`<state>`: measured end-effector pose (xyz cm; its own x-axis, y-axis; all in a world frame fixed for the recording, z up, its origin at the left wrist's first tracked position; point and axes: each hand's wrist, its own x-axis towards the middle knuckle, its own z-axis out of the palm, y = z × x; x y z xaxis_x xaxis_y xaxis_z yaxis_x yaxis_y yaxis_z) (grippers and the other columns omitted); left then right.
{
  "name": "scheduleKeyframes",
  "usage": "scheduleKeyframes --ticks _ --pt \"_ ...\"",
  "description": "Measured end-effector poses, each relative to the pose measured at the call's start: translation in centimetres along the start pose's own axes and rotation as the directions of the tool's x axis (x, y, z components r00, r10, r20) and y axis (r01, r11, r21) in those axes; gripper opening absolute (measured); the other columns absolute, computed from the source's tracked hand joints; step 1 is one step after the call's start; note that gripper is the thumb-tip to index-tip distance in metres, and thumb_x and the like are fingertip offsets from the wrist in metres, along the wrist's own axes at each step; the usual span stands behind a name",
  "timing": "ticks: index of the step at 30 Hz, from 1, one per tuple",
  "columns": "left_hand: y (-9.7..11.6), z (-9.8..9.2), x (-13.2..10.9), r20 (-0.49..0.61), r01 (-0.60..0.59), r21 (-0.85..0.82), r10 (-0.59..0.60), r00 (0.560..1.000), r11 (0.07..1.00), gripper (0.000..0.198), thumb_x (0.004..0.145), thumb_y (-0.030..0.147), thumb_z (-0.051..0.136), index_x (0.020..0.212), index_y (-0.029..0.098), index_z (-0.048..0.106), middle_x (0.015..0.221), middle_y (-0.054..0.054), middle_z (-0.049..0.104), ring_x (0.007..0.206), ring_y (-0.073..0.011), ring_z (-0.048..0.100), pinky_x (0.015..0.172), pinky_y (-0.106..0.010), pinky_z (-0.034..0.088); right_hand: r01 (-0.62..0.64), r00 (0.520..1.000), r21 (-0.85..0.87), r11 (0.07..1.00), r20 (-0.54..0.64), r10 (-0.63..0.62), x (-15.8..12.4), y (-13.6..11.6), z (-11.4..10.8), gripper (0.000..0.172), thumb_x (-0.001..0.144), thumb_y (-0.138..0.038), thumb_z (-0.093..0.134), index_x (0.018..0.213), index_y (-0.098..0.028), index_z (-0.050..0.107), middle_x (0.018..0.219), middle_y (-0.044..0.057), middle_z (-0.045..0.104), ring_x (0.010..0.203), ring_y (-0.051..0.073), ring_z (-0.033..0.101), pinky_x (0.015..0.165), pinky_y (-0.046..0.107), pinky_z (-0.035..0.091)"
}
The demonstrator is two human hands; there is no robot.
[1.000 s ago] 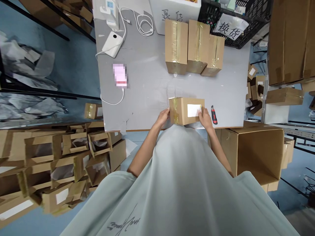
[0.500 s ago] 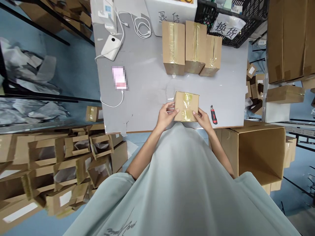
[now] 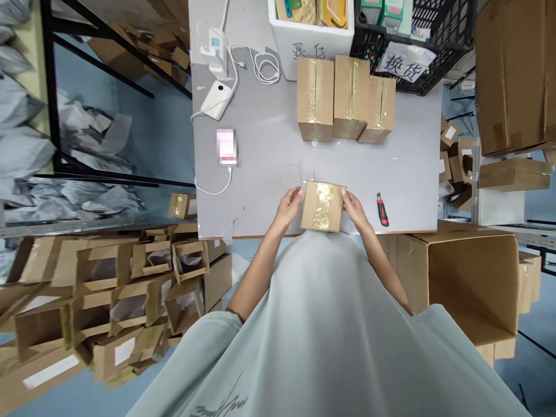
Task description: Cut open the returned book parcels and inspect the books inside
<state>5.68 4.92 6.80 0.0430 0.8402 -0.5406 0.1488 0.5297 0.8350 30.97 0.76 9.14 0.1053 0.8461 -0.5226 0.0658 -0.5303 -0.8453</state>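
Tape crosses the upturned face of the small cardboard box that we hold between both hands at the near edge of the grey table. Our left hand presses against the box's left side with the fingers curled round its upper corner, and our right hand grips the right side the same way, so the box is clasped from both flanks. We cannot tell whether it rests on the table or is lifted just off it.

A red utility knife lies on the table just right of our right hand, apart from it. Across the table, three taped cartons stand side by side, touching, in front of a white bin and a black crate. To the left lie a phone on a white cable and a white power bank. A large open carton stands on the floor at our right, and opened boxes are heaped at our left.
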Motion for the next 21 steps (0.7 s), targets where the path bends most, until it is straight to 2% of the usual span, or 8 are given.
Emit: scheduleKeyframes --ticks 5,7,10,12,15,21 --pt "1.8 0.7 1.0 0.051 -0.069 -0.044 0.071 0.996 0.997 0.068 0.103 0.08 0.058 0.126 0.019 0.079 0.14 -0.017 0.081 0.135 -0.0342 0.073 0.12 -0.049 0.056 0.033 0.999 -0.022 0.999 -0.014 -0.033 0.2 -1.6 0.8 0.084 0.1 -0.094 0.05 0.127 -0.02 0.079 0.132 0.013 0.084 0.134 0.033 0.072 0.12 0.048 0.058" --pt "2.4 0.6 1.0 0.006 -0.108 -0.079 0.109 0.994 0.991 0.072 0.103 0.083 0.058 0.127 0.017 0.079 0.139 -0.018 0.081 0.136 -0.0337 0.073 0.118 -0.048 0.057 0.087 0.995 -0.007 0.996 -0.052 -0.088 0.0 -2.0 1.0 0.083 0.1 -0.093 0.054 0.127 -0.019 0.08 0.136 0.014 0.083 0.136 0.034 0.072 0.122 0.048 0.057" --pt "2.7 0.3 0.8 -0.037 -0.153 -0.102 0.15 0.988 0.983 0.07 0.103 0.078 0.064 0.137 0.018 0.076 0.149 -0.018 0.076 0.144 -0.0316 0.07 0.118 -0.046 0.058 0.17 0.981 0.059 0.984 -0.099 -0.164 -0.4 -1.9 1.1 0.085 0.099 -0.089 0.061 0.142 -0.017 0.075 0.156 0.017 0.075 0.148 0.034 0.069 0.127 0.048 0.055" --pt "2.1 0.0 0.5 -0.035 -0.143 -0.096 0.14 0.989 0.985 0.065 0.102 0.071 0.069 0.139 0.019 0.075 0.154 -0.018 0.074 0.146 -0.0312 0.068 0.121 -0.047 0.057 0.173 0.979 0.061 0.983 -0.119 -0.165 -0.5 -1.3 1.1 0.091 0.097 -0.089 0.065 0.152 -0.017 0.071 0.164 0.018 0.069 0.155 0.034 0.064 0.132 0.049 0.051" --pt "0.5 -0.1 0.0 -0.027 -0.08 -0.071 0.078 0.997 0.994 0.055 0.101 0.058 0.072 0.138 0.018 0.076 0.157 -0.019 0.072 0.147 -0.0322 0.069 0.126 -0.05 0.053 0.108 0.987 0.015 0.994 -0.12 -0.106 -0.6 0.3 1.6 0.099 0.092 -0.092 0.069 0.153 -0.015 0.071 0.165 0.02 0.068 0.157 0.036 0.064 0.136 0.052 0.047" --pt "-2.9 0.0 -0.6 -0.032 0.052 0.029 -0.051 0.998 0.998 0.039 0.097 0.037 0.076 0.132 0.018 0.079 0.153 -0.017 0.073 0.142 -0.0325 0.071 0.131 -0.051 0.051 -0.027 0.997 -0.055 0.998 -0.08 0.022 -1.2 3.2 2.8 0.085 0.095 -0.084 0.071 0.147 -0.016 0.075 0.158 0.02 0.074 0.148 0.035 0.072 0.128 0.051 0.056"
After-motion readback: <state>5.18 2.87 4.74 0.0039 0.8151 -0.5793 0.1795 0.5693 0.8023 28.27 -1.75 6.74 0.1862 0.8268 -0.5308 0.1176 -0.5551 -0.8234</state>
